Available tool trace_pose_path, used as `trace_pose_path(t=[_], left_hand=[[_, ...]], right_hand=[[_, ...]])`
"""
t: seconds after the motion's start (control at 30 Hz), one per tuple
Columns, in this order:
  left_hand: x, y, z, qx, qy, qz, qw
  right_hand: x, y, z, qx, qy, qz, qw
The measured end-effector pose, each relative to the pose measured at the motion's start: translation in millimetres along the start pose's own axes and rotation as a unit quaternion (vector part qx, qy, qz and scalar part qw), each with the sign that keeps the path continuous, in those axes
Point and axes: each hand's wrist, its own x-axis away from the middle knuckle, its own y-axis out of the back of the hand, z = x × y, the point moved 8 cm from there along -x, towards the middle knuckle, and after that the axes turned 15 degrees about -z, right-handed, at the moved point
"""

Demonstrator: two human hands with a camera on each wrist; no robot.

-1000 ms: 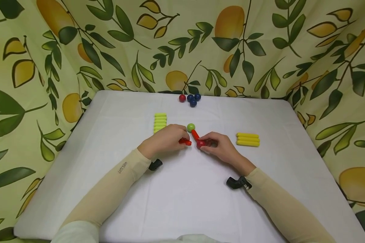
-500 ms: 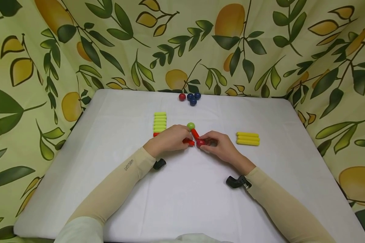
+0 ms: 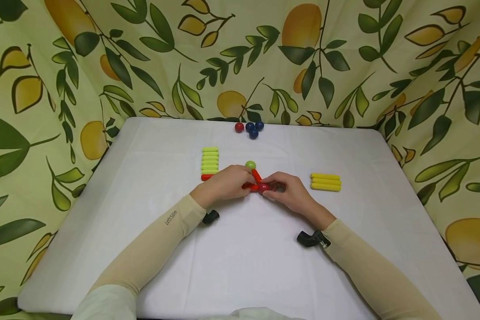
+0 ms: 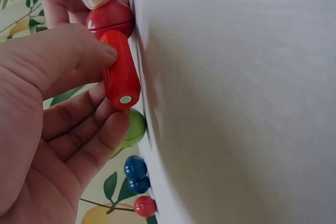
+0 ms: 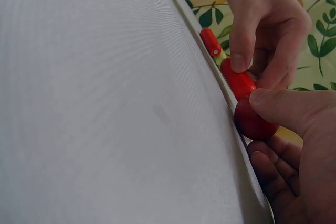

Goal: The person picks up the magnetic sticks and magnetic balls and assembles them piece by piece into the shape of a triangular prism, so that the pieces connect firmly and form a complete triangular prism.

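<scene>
Around gripped red ball: lime rods left, yellow rods right.

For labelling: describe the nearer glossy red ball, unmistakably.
On the white cloth-covered table, find the bare right hand near the middle. It pinches the glossy red ball. Only this one is held; the other red ball sits beside glossy blue balls.

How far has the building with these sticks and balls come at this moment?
Done: a red stick appears to join the green ball to the near red ball. In hand: the left hand pinches a second red stick against that ball, which the right hand holds. Left, perhaps: the yellow sticks, green sticks and blue balls lie apart, unattached.
</scene>
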Motion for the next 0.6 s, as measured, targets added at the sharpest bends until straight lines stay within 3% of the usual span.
trace_pose_path(t=[0.6], left_hand=[[-1.1, 4.2, -4.6, 0.008, -0.014, -0.008, 0.9998]], right_hand=[[0.0, 0.8, 0.6, -0.014, 0.009, -0.002, 0.9999]])
